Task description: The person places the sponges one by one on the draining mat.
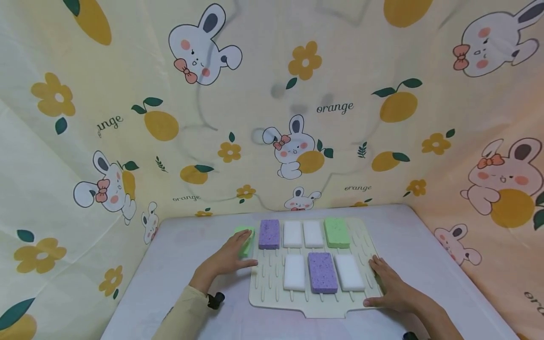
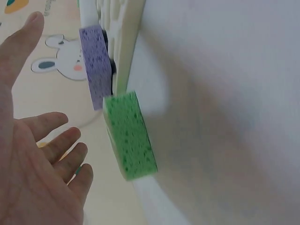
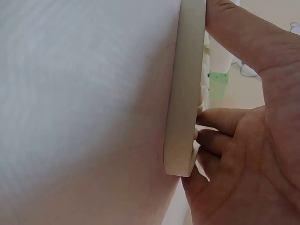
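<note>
A cream ridged draining board (image 1: 272, 302) lies on the table. On it sit two purple sponges (image 1: 323, 273), several white sponges (image 1: 294, 272) and one green sponge (image 1: 337, 232). Another green sponge (image 2: 130, 136) is just off the board's left edge, partly covered by my left hand (image 1: 229, 255) in the head view. That hand hovers over it with spread, relaxed fingers, and the left wrist view shows a gap between palm and sponge. Along the board's right edge rests my right hand (image 1: 393, 288), its thumb and fingertips touching the rim, the fingers slightly bent.
A white cloth (image 1: 170, 264) covers the table. Behind and at both sides hangs a cream curtain (image 1: 255, 94) printed with rabbits and oranges. The board has a tab (image 1: 325, 312) at its near edge.
</note>
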{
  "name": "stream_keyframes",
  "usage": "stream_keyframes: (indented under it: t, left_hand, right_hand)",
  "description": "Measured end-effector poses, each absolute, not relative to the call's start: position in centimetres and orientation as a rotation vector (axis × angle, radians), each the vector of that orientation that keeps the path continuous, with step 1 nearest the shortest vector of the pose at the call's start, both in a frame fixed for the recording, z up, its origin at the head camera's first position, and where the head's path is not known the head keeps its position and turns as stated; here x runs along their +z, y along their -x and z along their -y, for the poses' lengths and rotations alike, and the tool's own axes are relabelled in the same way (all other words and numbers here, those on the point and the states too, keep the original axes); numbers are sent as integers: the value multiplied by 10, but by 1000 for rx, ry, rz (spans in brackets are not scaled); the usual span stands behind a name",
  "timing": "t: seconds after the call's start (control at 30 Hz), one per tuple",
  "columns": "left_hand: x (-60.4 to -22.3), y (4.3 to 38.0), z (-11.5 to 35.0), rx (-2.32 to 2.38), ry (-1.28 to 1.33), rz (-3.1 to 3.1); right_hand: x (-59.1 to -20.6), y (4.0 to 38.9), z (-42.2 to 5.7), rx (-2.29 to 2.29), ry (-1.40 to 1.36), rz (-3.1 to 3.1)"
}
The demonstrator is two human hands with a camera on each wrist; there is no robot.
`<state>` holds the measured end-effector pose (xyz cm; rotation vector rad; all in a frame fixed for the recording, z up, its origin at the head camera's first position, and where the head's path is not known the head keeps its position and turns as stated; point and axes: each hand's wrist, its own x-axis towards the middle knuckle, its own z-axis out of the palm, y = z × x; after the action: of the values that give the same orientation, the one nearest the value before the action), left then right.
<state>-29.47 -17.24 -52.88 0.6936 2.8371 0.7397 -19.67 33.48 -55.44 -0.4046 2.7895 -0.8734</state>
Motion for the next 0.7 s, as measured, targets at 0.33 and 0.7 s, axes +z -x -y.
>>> stream_keyframes:
  t: [0.33,0.7]
  left_hand:
    - [-525,310,189,762,-595,-2836]
    - [-534,330,206,642,-542,-2836]
  right_hand:
    - [-555,197,-334,-852,392,-2796]
    - [-554,194,-335,-888,397,-2787]
